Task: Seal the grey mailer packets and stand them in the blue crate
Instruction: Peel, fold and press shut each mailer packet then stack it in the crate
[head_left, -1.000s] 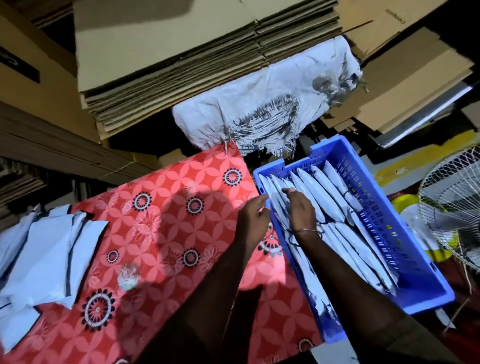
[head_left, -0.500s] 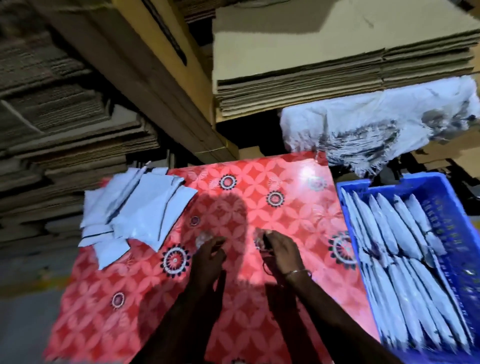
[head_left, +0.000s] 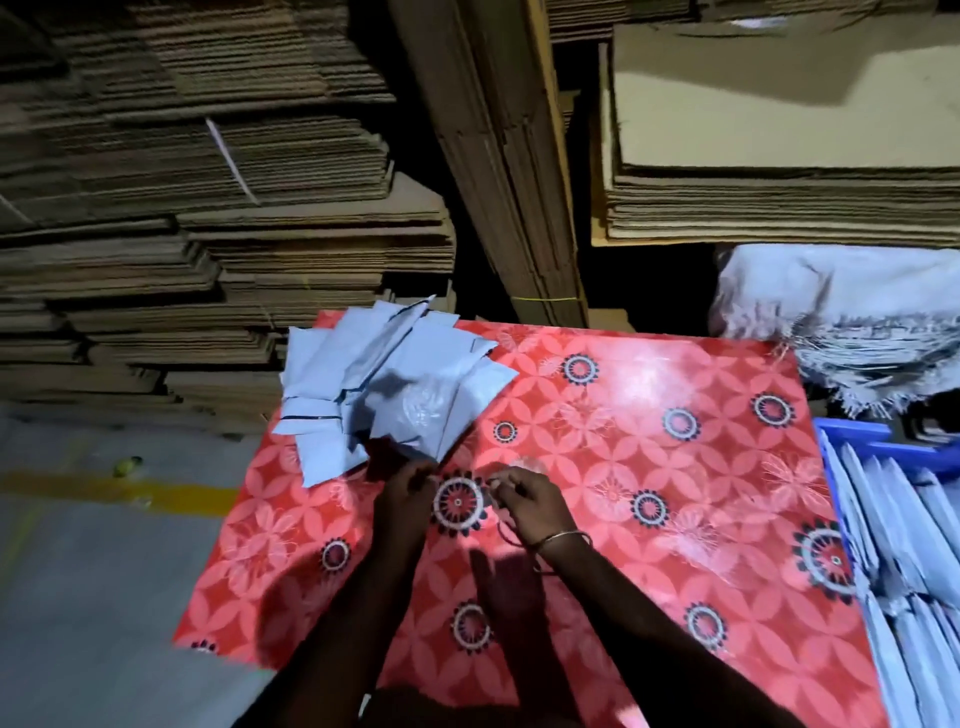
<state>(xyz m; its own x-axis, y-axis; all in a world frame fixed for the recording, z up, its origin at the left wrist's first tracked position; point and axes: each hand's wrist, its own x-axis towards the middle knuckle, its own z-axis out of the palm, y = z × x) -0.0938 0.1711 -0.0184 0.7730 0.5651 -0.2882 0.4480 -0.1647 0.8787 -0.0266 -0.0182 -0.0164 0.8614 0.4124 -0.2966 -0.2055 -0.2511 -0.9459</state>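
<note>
A loose pile of grey mailer packets (head_left: 395, 384) lies on the far left part of the red flowered table cover (head_left: 649, 395). My left hand (head_left: 408, 493) is at the pile's near edge with its fingers curled by the corner of the lowest packet; whether it grips that packet is unclear. A little to the right, my right hand (head_left: 524, 501) hovers over the cover, thumb and fingers pinched on a small pale scrap. At the right edge is the blue crate (head_left: 852, 434), with several grey packets (head_left: 904, 545) standing in rows inside it.
Stacks of flattened cardboard (head_left: 218, 218) rise behind and to the left of the table. A frayed white sack (head_left: 841, 332) lies beyond the crate. The grey floor with a yellow line (head_left: 119, 491) is to the left.
Both hands have left the crate and crossed left over the red cover to the loose pile. The view has swung left, so the crate is now mostly cut off at the right edge.
</note>
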